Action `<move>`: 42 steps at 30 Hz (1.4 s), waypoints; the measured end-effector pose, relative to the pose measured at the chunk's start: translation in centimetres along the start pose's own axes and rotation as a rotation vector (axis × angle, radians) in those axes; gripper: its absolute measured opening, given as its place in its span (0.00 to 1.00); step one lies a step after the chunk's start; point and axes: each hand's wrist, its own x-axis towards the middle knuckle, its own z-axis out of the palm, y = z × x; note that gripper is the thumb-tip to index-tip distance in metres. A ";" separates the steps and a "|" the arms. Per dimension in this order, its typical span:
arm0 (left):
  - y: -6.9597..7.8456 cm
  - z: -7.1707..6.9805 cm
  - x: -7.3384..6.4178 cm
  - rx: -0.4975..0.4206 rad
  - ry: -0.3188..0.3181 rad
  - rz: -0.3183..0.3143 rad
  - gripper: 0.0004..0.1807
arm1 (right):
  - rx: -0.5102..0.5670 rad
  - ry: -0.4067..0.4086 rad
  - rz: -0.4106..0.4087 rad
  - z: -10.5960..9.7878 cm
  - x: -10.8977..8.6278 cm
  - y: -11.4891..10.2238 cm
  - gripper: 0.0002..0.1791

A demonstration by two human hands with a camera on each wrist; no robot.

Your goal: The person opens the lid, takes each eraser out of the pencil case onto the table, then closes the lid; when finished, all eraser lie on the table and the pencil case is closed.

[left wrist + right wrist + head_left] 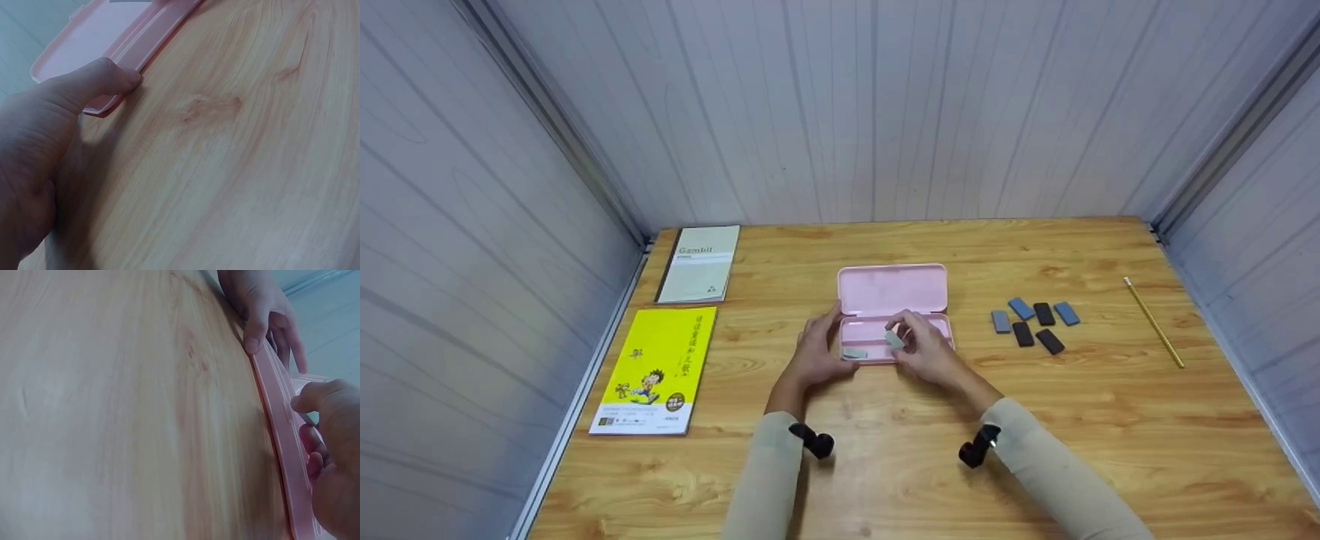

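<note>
An open pink pencil case [892, 290] lies on the table, its lid tipped back toward the wall. My left hand [817, 354] grips the case's left end; in the left wrist view the thumb [107, 79] lies along the front edge. Between thumb and fingers, my right hand [926, 352] pinches a pale grey-green eraser [894, 340] over the case's tray. A second pale eraser [855, 352] lies in the front compartment at the left. In the right wrist view, the fingers of the right hand [337, 427] hide most of the held eraser.
Several blue and black blocks [1024, 334] lie right of the case. Farther right is a gold pencil [1155, 324]. A yellow book [660, 367] and a pale Gambit notebook [701, 262] lie at the left. Panel walls [870, 112] stand behind and beside the table.
</note>
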 end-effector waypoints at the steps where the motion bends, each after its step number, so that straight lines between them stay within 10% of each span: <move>1: 0.1 0.0 0.0 -0.001 -0.004 -0.005 0.69 | 0.004 0.010 -0.011 0.0 0.0 0.1 0.20; 18: -0.2 0.0 0.1 -0.026 -0.014 -0.001 0.69 | 0.010 -0.016 0.008 -1.1 0.3 -0.5 0.19; 42: -0.1 0.0 0.1 -0.020 -0.012 0.010 0.69 | 0.008 0.087 0.092 -8.1 -2.1 2.3 0.21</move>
